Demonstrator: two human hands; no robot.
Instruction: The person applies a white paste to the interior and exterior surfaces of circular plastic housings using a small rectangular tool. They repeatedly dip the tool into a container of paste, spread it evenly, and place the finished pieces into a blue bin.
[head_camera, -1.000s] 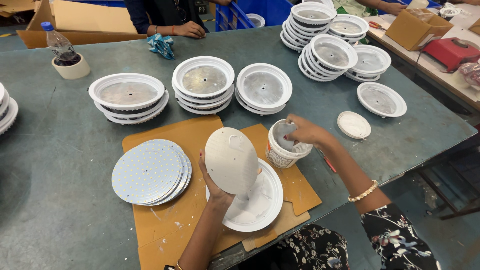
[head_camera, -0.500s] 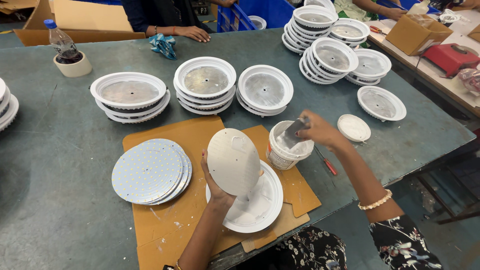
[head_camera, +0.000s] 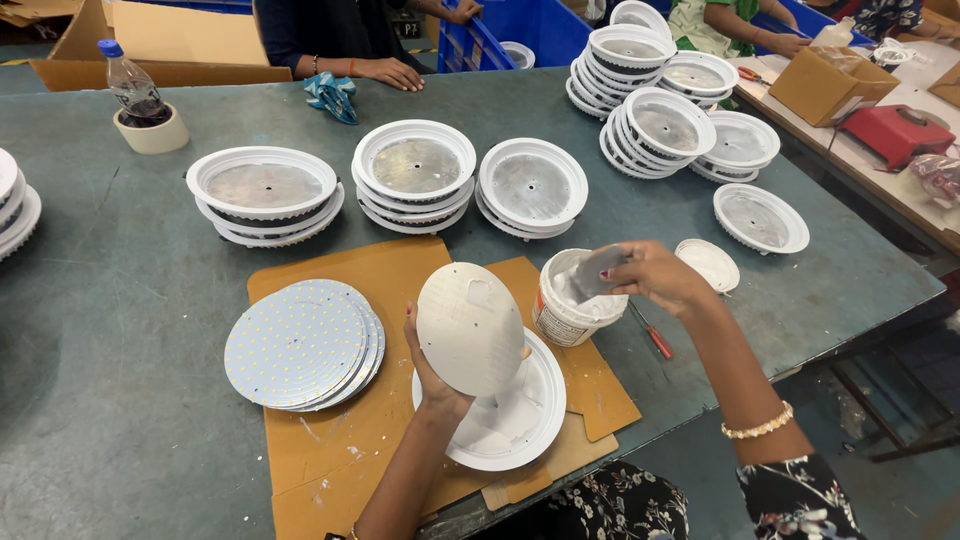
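Place: a lamp assembly workshop, a hand-work bench line.
Bench: a long grey-green table, scuffed and smeared, served as the shared work surface.
Stock: stacks of white round lamp housings stood in rows; a pile of round LED boards lay on a cardboard mat.
Supplies: a white tub of paste, a red-handled screwdriver, a roll of tape.
Storage: cardboard boxes and a blue crate sat around the bench.
People: other workers' hands rested at the far edge.
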